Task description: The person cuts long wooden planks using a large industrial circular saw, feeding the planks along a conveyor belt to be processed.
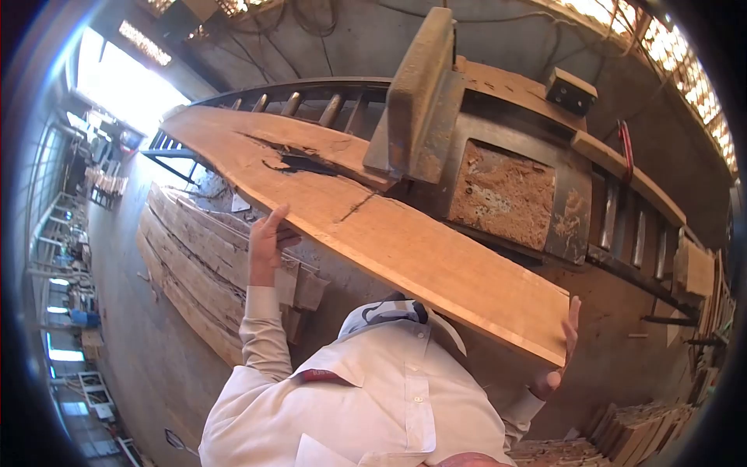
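Note:
A long wooden slab (405,241) with a dark split and hole near its middle lies slanted across the view, its far part over metal rollers. My left hand (268,237) holds the slab's near long edge, fingers curled under it. At the slab's right end, my right hand (569,338) presses against the end face, its fingers partly hidden behind the wood. A tall worn metal machine part (412,101) stands beside the slab's far edge. Right of it is a metal machine table (572,222) with a sawdust-covered recess (506,194).
Rough planks (191,268) are stacked at the lower left beyond my left arm. More rollers (640,237) and a red clamp (626,149) are at the right. Cut boards (638,436) are piled at the lower right. A small block (572,92) sits behind the machine.

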